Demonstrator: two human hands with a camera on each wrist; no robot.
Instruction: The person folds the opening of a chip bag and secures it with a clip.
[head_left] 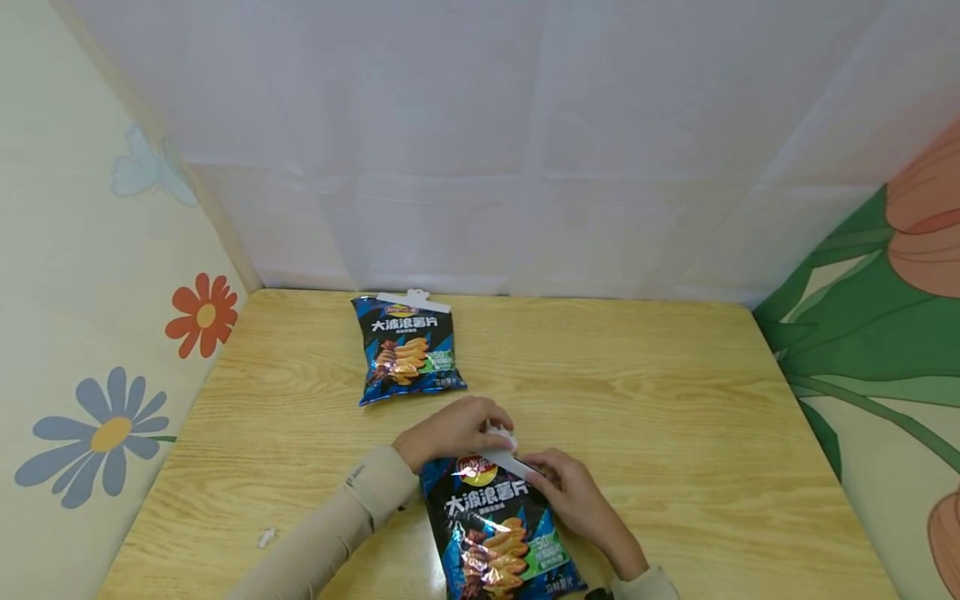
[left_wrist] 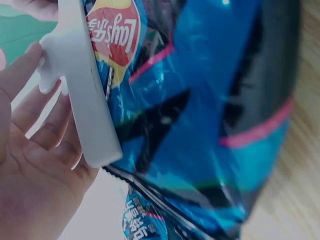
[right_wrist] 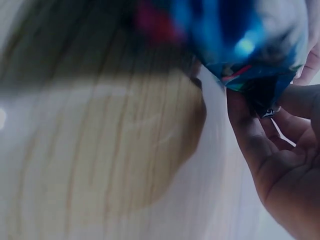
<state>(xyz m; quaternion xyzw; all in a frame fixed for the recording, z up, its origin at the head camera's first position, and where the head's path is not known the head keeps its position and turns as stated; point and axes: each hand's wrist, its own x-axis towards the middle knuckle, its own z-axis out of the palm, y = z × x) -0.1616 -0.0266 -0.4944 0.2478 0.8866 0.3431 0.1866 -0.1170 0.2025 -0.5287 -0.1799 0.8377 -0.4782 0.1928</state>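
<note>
hands [head_left: 457, 429] [head_left: 573, 492] pinch clip [head_left: 504, 454] at near bag [head_left: 491, 533] top edge.

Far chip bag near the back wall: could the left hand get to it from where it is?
Probably yes. The far chip bag lies beyond the left hand, with bare table between them, but that hand now holds the white clip.

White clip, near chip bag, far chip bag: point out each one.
white clip [left_wrist: 82, 95]: left wrist view, on the middle of its long bar.
near chip bag [head_left: 491, 521]: head view, on the printed front below the logo.
far chip bag [head_left: 405, 354]: head view, on the chip picture at its centre.
</note>
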